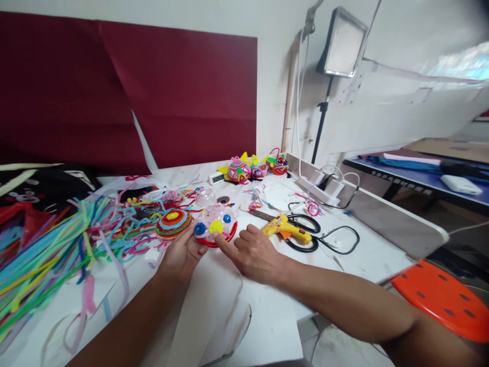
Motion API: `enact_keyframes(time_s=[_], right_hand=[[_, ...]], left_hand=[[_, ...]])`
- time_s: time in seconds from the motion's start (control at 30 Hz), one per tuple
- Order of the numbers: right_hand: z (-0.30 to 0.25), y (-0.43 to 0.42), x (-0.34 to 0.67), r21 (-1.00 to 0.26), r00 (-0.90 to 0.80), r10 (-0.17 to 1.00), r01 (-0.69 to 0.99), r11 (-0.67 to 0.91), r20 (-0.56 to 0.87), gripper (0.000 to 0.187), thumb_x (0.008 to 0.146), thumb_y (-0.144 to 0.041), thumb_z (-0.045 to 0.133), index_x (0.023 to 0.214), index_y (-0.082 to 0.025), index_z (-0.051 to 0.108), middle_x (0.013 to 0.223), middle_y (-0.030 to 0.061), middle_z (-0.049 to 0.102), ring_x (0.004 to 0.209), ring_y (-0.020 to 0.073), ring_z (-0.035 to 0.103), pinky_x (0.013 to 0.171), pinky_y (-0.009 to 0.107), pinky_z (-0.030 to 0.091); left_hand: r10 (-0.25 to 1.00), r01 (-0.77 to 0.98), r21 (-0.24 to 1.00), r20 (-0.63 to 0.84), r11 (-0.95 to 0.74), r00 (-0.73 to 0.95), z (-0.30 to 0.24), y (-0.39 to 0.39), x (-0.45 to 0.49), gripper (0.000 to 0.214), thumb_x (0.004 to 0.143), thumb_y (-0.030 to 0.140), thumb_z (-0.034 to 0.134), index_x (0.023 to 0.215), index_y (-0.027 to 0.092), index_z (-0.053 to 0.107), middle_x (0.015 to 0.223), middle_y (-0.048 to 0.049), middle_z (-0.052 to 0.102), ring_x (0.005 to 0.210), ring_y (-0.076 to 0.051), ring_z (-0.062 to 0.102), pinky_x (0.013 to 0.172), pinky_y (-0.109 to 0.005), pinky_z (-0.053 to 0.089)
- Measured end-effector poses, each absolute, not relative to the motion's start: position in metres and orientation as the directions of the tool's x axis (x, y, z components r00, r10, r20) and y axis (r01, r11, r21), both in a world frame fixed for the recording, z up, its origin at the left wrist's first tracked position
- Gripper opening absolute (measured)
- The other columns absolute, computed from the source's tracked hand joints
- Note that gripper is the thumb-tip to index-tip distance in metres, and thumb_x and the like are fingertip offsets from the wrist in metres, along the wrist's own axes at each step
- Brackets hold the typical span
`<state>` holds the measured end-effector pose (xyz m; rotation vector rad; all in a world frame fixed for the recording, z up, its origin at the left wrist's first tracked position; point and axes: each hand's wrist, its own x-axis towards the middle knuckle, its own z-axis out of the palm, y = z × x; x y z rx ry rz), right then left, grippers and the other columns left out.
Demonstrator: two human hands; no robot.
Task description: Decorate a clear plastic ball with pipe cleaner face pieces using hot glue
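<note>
My left hand is closed around the left side of a clear plastic ball. On the ball sit two blue coils, a yellow round coil and a red fuzzy strip curved along the lower edge. The index finger of my right hand is stretched out to the yellow coil, and its other fingers curl with nothing visible in them. Beside the ball, to the left, lies a dome of striped coiled pipe cleaners. A yellow glue gun rests over black-handled scissors to the right.
Colourful pipe cleaners spread over the left of the white table. Several decorated balls stand at the back near a small digital display. A power strip with cables lies by the right-hand board. An orange stool stands at right.
</note>
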<state>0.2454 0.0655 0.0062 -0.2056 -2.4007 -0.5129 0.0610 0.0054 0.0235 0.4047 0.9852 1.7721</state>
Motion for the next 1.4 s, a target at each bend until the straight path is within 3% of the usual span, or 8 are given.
enact_keyframes(time_s=[0.23,0.57,0.8,1.4], right_hand=[[0.006,0.066,0.244,0.31,-0.782,0.029,0.28,0.908,0.622,0.045,0.09,-0.011,0.043,0.135,-0.005,0.042,0.061,0.0017,0.06,0.059,0.0182,0.049,0.058,0.035,0.022],[0.01,0.06,0.245,0.315,-0.751,-0.025,0.246,0.917,0.66,0.04,0.093,-0.01,0.041,0.133,-0.004,0.044,0.058,0.0004,0.057,0.057,0.0183,0.047,0.056,0.035,0.026],[0.015,0.048,0.244,0.332,-0.684,-0.17,0.112,0.937,0.71,0.03,0.096,-0.011,0.039,0.122,-0.003,0.053,0.055,-0.0019,0.053,0.054,0.0156,0.046,0.055,0.033,0.028],[0.012,0.038,0.239,0.308,-0.589,-0.249,0.0,0.951,0.769,0.015,0.092,-0.013,0.05,0.084,-0.01,0.063,0.048,-0.0043,0.046,0.047,0.0138,0.041,0.051,0.031,0.027]], left_hand=[[0.901,-0.615,0.78,-0.178,-0.115,-0.395,0.021,0.005,0.061,0.016,0.091,0.014,0.051,0.077,0.014,0.059,0.064,-0.0005,0.062,0.046,-0.011,0.057,0.035,-0.019,0.041],[0.893,-0.604,0.789,-0.188,-0.111,-0.41,0.022,0.005,0.061,0.023,0.094,0.014,0.044,0.079,0.014,0.061,0.063,-0.0019,0.063,0.046,-0.011,0.057,0.035,-0.019,0.042],[0.883,-0.591,0.801,-0.204,-0.098,-0.423,0.02,0.006,0.06,0.024,0.096,0.016,0.042,0.08,0.014,0.06,0.06,-0.0006,0.061,0.04,-0.01,0.052,0.034,-0.02,0.042],[0.872,-0.569,0.818,-0.21,-0.092,-0.443,0.021,0.005,0.06,0.025,0.094,0.011,0.043,0.073,0.014,0.057,0.057,0.0017,0.058,0.04,-0.008,0.05,0.031,-0.018,0.039]])
